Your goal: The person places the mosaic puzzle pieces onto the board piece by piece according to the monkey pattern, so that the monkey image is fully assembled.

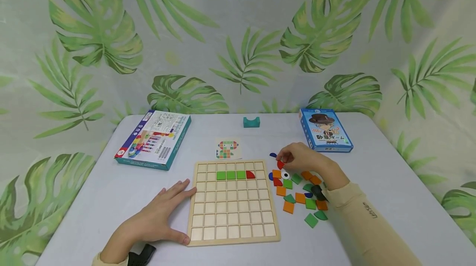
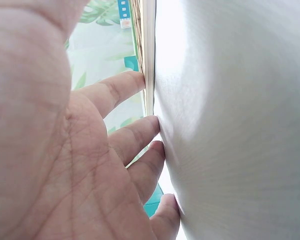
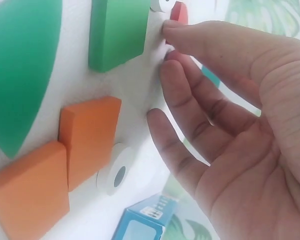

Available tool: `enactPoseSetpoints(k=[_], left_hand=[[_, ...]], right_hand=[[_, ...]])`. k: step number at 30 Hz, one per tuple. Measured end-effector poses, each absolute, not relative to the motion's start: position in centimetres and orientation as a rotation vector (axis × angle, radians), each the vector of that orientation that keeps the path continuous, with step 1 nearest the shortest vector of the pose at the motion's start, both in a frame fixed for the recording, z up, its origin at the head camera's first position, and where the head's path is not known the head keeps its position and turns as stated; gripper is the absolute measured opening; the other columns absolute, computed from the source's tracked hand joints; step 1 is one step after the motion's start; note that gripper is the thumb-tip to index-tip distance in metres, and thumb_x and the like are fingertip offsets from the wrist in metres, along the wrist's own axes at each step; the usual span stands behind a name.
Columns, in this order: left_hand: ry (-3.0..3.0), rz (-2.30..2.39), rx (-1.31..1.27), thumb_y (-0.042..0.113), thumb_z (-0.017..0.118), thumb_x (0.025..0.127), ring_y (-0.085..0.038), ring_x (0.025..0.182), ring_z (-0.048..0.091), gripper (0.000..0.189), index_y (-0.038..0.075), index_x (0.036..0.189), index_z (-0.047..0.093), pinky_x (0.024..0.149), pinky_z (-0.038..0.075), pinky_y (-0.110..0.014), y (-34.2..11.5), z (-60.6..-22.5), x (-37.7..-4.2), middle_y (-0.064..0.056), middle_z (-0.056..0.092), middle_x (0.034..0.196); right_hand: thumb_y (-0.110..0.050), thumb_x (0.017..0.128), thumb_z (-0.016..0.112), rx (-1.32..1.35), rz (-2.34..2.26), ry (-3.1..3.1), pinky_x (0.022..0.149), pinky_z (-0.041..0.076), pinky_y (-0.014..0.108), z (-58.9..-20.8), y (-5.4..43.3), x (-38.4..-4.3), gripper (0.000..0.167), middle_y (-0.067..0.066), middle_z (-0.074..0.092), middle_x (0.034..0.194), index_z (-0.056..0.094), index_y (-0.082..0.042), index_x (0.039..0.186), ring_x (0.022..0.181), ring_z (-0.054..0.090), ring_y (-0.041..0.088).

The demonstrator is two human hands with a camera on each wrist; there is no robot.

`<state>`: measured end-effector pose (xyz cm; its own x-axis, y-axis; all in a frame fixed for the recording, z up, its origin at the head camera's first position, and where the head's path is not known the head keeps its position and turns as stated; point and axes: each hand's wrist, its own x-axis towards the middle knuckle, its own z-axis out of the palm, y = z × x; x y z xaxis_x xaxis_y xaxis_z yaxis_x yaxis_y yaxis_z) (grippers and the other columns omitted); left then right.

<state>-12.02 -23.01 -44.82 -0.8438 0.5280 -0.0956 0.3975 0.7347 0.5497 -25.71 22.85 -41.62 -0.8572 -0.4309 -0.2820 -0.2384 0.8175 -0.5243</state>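
Observation:
A wooden grid board lies on the table, with three green squares and a red quarter-circle in a row near its top. My left hand is spread at the board's left side, thumb and index fingertips against the frame. In the left wrist view, the fingers are extended along the tabletop. My right hand pinches another red quarter-circle piece between thumb and fingertips, right of the board. The right wrist view shows this red piece partly hidden by the thumb.
Loose orange squares, green pieces, blue pieces and a white eye disc lie right of the board. Above the board is a pattern card. Farther back are a teal block, a game box and a blue box.

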Motion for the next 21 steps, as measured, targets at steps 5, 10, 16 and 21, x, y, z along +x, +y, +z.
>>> enactPoseSetpoints(k=[5,10,16,21], left_hand=[[2.696,0.767,0.737,0.076,0.090,0.064,-0.049,0.163,0.027,0.124,0.018,0.164,0.045,0.127,0.020,-0.078,-23.02,-44.80,-11.98,-0.015,0.029,0.178],[2.699,0.770,0.751,0.075,0.090,0.064,-0.049,0.162,0.027,0.124,0.017,0.164,0.045,0.127,0.021,-0.078,-23.07,-44.80,-11.96,-0.016,0.030,0.177],[2.701,0.766,0.749,0.075,0.090,0.064,-0.049,0.163,0.027,0.124,0.018,0.164,0.045,0.126,0.021,-0.079,-23.03,-44.78,-11.98,-0.016,0.030,0.177],[2.703,0.764,0.745,0.075,0.091,0.063,-0.049,0.162,0.027,0.124,0.018,0.164,0.045,0.126,0.021,-0.079,-22.97,-44.74,-12.02,-0.016,0.031,0.177]], right_hand=[[-0.013,0.096,0.080,-0.500,-0.683,2.615,0.079,0.054,0.027,-41.74,22.74,-25.60,0.018,0.004,0.066,0.091,0.077,-0.009,0.113,0.086,0.059,0.019],[-0.016,0.096,0.080,-0.505,-0.684,2.621,0.075,0.053,0.025,-41.82,22.63,-25.51,0.017,0.003,0.065,0.089,0.076,-0.009,0.111,0.083,0.059,0.018],[-0.017,0.096,0.082,-0.478,-0.675,2.638,0.078,0.054,0.026,-41.87,22.63,-25.42,0.016,0.002,0.066,0.090,0.077,-0.010,0.110,0.085,0.059,0.018],[-0.021,0.095,0.084,-0.476,-0.654,2.652,0.078,0.054,0.026,-41.93,22.77,-25.41,0.018,0.003,0.066,0.092,0.078,-0.011,0.109,0.087,0.059,0.018]])
